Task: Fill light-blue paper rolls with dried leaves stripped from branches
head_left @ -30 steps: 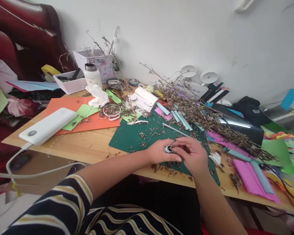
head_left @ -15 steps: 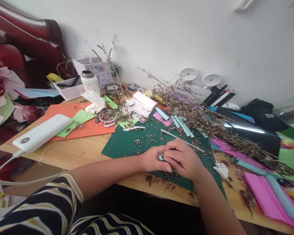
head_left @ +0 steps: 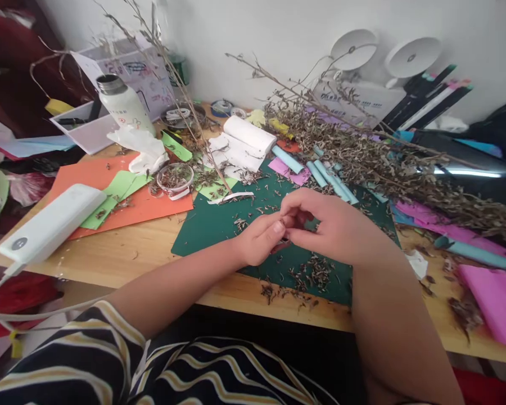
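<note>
Over the green cutting mat (head_left: 211, 230), my left hand (head_left: 259, 239) is closed around a small light blue paper tube. Half a second ago the tube's open end showed dark dried leaves inside; now the fingers cover nearly all of it. My right hand (head_left: 320, 222) meets it from the right, its fingers bent and their tips pinched against the left hand's top. What that pinch holds is hidden. A pile of dried leaf bits (head_left: 316, 273) lies on the mat below the hands, with more crumbs scattered about. Rolled light blue paper tubes (head_left: 331, 180) lie behind.
A heap of dried branches (head_left: 362, 152) spreads along the back right. A white paper roll (head_left: 248, 138), a clear round container (head_left: 175, 179) with leaf bits, an open bottle (head_left: 124, 104) and a white power bank (head_left: 54, 222) with its cable stand or lie around. Pink paper (head_left: 495, 304) is at right.
The view has tipped downward and closer. My right hand has lifted and turned at the wrist, baring the leaf pile on the mat. The tube's end is no longer visible between the hands.
</note>
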The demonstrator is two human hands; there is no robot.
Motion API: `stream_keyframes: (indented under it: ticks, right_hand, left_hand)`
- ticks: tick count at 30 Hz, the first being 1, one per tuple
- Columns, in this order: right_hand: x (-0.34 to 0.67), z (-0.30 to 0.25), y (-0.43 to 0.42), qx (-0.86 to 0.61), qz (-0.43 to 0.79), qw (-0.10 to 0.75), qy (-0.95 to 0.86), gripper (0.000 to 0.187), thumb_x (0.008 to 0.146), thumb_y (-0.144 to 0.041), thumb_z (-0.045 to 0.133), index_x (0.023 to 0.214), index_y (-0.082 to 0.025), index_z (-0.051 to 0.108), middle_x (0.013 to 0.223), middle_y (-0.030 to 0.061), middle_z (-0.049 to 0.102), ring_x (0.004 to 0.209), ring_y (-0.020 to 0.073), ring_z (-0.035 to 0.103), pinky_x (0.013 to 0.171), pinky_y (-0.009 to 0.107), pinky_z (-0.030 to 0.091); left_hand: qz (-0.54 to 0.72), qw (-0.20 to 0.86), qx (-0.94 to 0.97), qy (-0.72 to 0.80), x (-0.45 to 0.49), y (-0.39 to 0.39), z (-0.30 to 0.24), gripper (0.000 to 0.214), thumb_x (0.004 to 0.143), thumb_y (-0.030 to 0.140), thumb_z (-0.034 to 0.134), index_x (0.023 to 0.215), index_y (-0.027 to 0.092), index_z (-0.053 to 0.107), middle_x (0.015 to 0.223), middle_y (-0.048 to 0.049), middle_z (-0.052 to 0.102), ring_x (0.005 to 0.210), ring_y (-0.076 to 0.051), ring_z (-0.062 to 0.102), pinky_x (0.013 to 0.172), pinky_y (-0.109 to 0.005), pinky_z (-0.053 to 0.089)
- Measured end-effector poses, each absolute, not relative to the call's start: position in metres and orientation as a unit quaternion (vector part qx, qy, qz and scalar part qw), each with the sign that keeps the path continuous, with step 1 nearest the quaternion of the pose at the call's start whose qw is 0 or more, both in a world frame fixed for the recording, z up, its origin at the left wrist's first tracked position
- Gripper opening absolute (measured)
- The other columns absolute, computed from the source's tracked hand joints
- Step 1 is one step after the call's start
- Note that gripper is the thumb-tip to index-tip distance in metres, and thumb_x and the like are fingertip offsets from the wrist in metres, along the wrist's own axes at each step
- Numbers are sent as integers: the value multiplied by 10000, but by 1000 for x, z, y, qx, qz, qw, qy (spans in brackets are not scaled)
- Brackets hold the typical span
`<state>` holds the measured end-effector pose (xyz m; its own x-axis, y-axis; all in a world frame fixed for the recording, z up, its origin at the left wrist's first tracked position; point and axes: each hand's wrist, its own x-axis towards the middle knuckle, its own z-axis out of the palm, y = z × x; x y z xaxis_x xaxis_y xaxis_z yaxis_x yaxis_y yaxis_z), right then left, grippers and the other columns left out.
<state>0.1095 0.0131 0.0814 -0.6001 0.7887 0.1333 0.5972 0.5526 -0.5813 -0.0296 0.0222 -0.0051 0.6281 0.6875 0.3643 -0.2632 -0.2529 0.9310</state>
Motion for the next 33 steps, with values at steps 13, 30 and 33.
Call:
stream_keyframes:
  ticks: [13,30,33]
  right_hand:
    - [98,84,43,-477,429,80,-763,254,545,-194,684,673,-208,465,516,-59,454,440,79,467,400,197,293]
    - [80,-7,-90,-514,55,106,-849,155,789,-143,466,738,-179,608,705,33,611,650,162,526,625,298,422]
    - [95,16,-80,-502,79,171,-844,155,792,-144,467,731,-182,605,708,24,621,660,147,542,627,274,434]
  left_hand:
    - [405,627,647,156,-33,22,0,493,784,598,273,669,144,427,468,42,372,394,-59,324,412,-207,276]
    - [386,686,587,189,-32,20,3,274,755,407,393,840,151,444,445,79,329,380,-61,319,421,-196,265]
    - [400,662,611,170,-33,21,-1,587,743,657,252,939,136,439,452,69,359,366,-61,290,405,-204,258]
